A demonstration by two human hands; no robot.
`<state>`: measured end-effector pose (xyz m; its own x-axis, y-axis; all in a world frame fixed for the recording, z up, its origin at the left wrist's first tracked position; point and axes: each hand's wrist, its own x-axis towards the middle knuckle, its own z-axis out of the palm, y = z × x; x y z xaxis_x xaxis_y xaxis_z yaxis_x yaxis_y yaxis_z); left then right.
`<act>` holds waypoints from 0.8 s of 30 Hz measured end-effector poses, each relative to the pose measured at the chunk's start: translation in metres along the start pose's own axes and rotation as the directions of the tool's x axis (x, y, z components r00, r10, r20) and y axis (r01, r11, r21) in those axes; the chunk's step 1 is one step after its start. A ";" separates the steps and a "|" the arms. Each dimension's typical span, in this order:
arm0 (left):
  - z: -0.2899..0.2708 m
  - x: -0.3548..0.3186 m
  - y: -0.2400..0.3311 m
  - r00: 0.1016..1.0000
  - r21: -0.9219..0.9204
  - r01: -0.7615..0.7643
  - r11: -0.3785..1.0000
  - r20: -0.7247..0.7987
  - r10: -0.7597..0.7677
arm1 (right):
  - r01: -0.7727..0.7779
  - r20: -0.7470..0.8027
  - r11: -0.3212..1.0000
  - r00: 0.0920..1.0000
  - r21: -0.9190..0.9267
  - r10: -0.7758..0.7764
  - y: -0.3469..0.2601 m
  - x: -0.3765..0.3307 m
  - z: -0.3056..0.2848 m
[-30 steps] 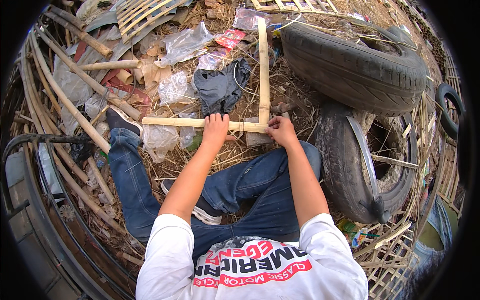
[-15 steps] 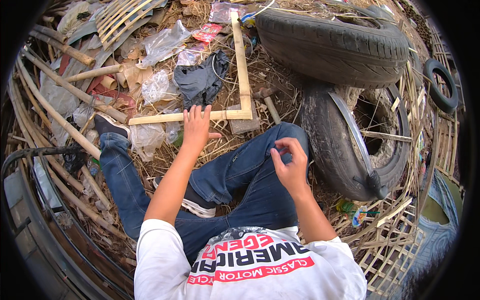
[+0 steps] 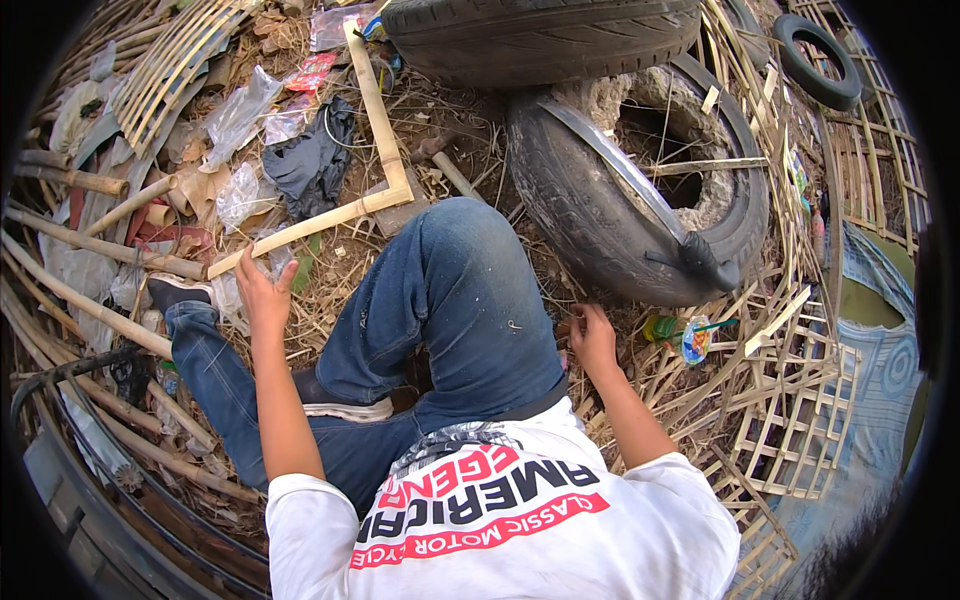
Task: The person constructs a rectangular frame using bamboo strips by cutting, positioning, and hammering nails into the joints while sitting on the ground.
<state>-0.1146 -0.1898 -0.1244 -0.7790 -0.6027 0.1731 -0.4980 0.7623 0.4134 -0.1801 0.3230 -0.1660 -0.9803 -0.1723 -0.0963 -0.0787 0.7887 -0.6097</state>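
Observation:
My left hand [image 3: 265, 295] is at the left end of a pale bamboo strip [image 3: 335, 215], its fingertips touching the near edge and its thumb spread; it is open. A second bamboo strip [image 3: 373, 95] meets this one at a right-hand corner, forming an L on the ground. Down beside my right thigh, my right hand [image 3: 594, 345] has its fingers curled low over dry straw; whatever lies in them, if anything, is hidden. To its right are a green-and-yellow bottle [image 3: 658, 328] and a small colourful packet [image 3: 697, 340]. A long-bladed machete [image 3: 640, 185] with a dark handle rests across a tyre.
The upright-leaning tyre [image 3: 560, 200] stands right of my raised knee, with another tyre [image 3: 540, 45] behind it. A hammer-like tool [image 3: 452, 168] lies beyond the knee. Bamboo poles [image 3: 110, 240] and plastic scraps [image 3: 240, 195] litter the left; woven bamboo lattice [image 3: 795, 430] spreads on the right.
My left hand has slid left along the strip to its end. My right hand has come down from above the knee to the ground by my hip. The view has shifted right.

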 end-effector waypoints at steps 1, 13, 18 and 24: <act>-0.005 -0.002 -0.005 1.000 -0.027 0.002 1.000 -0.022 -0.003 | -0.004 -0.003 0.999 1.000 -0.043 0.004 0.006 0.006 0.006; -0.056 -0.073 -0.063 0.932 -0.016 0.347 0.938 -0.108 -0.347 | 0.038 0.156 0.982 0.988 -0.187 -0.008 0.023 0.059 0.051; -0.059 -0.087 -0.083 0.923 -0.001 0.366 0.931 -0.125 -0.363 | 0.235 0.150 0.958 0.966 -0.166 -0.211 0.027 0.060 0.049; -0.049 -0.080 -0.067 0.917 -0.011 0.391 0.921 -0.084 -0.390 | 0.344 0.231 0.925 0.924 -0.159 -0.304 0.038 0.069 0.048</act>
<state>0.0000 -0.2041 -0.1226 -0.4881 -0.8698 0.0725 -0.7582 0.4636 0.4584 -0.2422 0.3129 -0.2337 -0.8405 -0.5351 -0.0851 -0.4389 0.7645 -0.4722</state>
